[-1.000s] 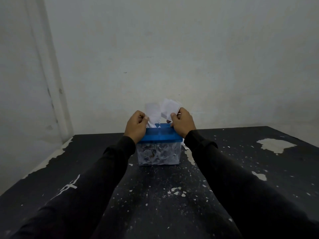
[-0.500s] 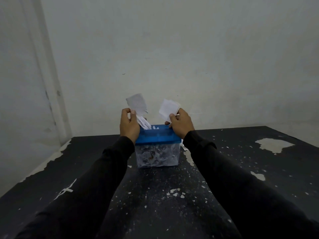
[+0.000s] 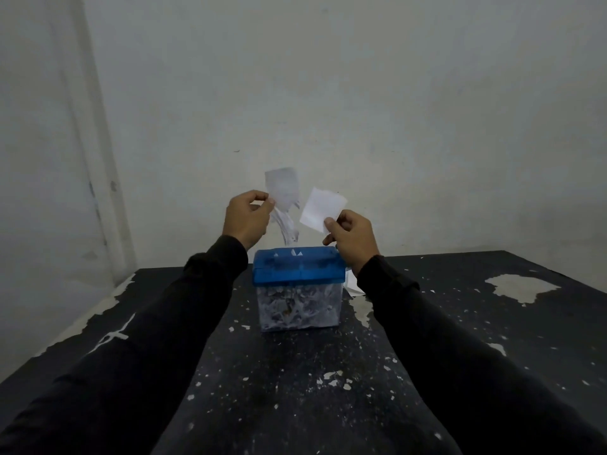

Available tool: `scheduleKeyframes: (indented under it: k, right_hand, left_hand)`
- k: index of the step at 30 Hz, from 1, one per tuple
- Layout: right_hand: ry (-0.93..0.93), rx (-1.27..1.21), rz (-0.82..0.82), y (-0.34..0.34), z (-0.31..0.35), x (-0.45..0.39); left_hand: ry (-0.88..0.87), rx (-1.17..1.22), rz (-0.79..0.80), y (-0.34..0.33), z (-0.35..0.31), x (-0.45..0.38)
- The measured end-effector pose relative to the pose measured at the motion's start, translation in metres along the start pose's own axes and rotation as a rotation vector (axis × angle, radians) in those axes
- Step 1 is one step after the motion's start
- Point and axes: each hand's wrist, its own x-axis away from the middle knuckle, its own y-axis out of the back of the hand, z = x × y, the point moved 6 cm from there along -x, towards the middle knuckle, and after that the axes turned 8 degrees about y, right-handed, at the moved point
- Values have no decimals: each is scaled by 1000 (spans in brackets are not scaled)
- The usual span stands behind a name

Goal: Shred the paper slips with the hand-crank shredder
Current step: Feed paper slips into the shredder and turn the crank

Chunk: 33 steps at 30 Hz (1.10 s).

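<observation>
Our left hand pinched a greyish, half-shredded paper slip whose torn strips trailed down toward the small hand-crank shredder with its blue plastic lid and clear bin of shreds. Our right hand pinched a clean white paper slip just above the lid's right end. Our right wrist hid the shredder's right side. The shredder stood on a black table with flaking paint, before a pale wall.
</observation>
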Motion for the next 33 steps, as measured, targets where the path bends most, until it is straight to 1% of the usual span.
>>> scheduleKeyframes:
  k: [2,5,8,10,12,15,17,19,22,24,26,28,33]
  right_hand:
    - [-37,-44,-14,2,2,-2]
    - [-140,-195,-60,7,3,-4]
    - [-244,-371,-93,10,0,-4]
    - [-326,-491,-83,8,-2,-3]
    - [-411,-530,-16,2,-2,-2]
    - [-528,-468,141,-14,3,-1]
    - [-570,-401,224,-25,5,0]
    - [-541,-318,243,-32,4,-2]
    - [-361,-192,166,-33,1,-9]
    - [-239,-102,154,-33,2,-10]
    - [-172,-42,168,-37,3,-9]
    - [-141,8,202,-41,4,-7]
    - [-181,85,320,-41,4,-7]
  left_hand:
    - [17,9,76,-2,-8,0]
    - [39,5,147,-2,-8,0]
    - [55,28,158,1,0,0]
    - [76,76,152,1,6,1]
    - [78,99,158,-2,9,4]
    - [58,107,192,-9,10,8]
    - [79,150,217,-14,11,9]
    - [111,203,241,-16,12,10]
    - [129,237,258,-14,14,11]
    - [119,134,272,-10,19,10]
    - [107,-29,282,-7,26,13]
    - [83,-103,274,-4,30,16]
    - [20,-108,226,-2,32,18]
